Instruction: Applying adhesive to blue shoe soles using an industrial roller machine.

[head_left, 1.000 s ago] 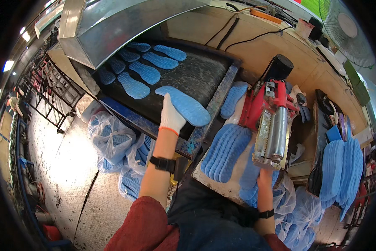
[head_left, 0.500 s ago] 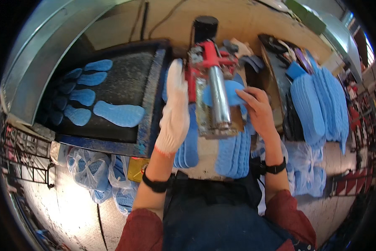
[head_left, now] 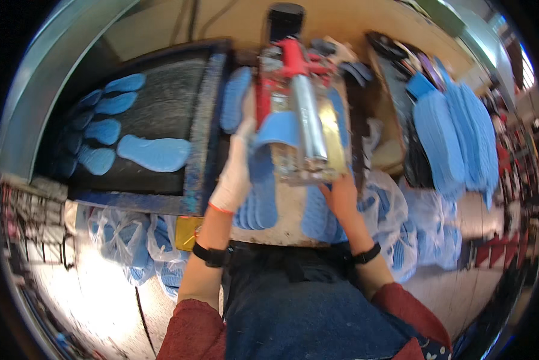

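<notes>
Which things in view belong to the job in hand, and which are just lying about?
Belong to the job:
- red roller machine
- blue insole at its roller
- insoles on the black bed

Apparently lying about:
- plastic bags
- yellow object
- black metal rack

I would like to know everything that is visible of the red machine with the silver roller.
The machine has a red frame, a black cylinder at its far end and, reaching nearer, a shiny, metal-looking roller. A brassy plate lies on the roller's right. The machine stands on a worn, pale worktop. A blue insole sticks out left of the roller, bending downward. The right hand is at the near right corner; contact is unclear.
</notes>
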Tool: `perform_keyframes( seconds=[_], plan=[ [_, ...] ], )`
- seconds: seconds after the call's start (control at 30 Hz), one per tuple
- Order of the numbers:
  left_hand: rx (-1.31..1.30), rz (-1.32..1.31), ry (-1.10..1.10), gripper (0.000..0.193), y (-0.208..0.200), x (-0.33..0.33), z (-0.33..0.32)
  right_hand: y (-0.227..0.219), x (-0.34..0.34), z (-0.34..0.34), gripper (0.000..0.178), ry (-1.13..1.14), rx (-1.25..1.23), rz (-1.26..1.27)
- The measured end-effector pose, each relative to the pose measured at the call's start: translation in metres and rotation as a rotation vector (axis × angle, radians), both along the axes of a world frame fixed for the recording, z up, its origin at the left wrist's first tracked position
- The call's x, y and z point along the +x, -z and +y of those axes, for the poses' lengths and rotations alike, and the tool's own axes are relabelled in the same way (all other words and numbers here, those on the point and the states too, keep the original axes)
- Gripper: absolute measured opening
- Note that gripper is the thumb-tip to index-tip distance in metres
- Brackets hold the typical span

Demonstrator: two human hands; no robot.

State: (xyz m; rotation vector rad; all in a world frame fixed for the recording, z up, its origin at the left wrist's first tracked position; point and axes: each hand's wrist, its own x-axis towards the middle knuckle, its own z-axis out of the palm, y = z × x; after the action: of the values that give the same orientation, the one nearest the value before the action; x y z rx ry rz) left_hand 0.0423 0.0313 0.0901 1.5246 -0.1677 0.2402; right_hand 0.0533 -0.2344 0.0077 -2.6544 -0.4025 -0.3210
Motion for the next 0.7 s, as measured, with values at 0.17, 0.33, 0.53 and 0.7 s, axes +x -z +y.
perform_keyframes(
  seconds=[0.17,0.33,0.53,0.7],
  plan=[
    [-0.361,0.325,0.089,0.060,-0.016,-0.058,0.005,0.019,0.010,0.011,0.040,0.052,-0.121,0.071],
    [-0.975,0.522,0.188,0.066,-0.057,-0.096,0.019,0.029,0.017,0.003,0.024,0.018,-0.280,-0.001],
    [-0.722,-0.026,-0.060,0.042,-0.060,-0.030,0.116,0.033,0.017,0.007,0.024,0.124,-0.270,0.022],
    [-0.920,0.170,-0.501,0.053,-0.023,0.063,0.222,0.004,0.012,0.006,0.031,-0.011,0.016,0.025]
  ],
)
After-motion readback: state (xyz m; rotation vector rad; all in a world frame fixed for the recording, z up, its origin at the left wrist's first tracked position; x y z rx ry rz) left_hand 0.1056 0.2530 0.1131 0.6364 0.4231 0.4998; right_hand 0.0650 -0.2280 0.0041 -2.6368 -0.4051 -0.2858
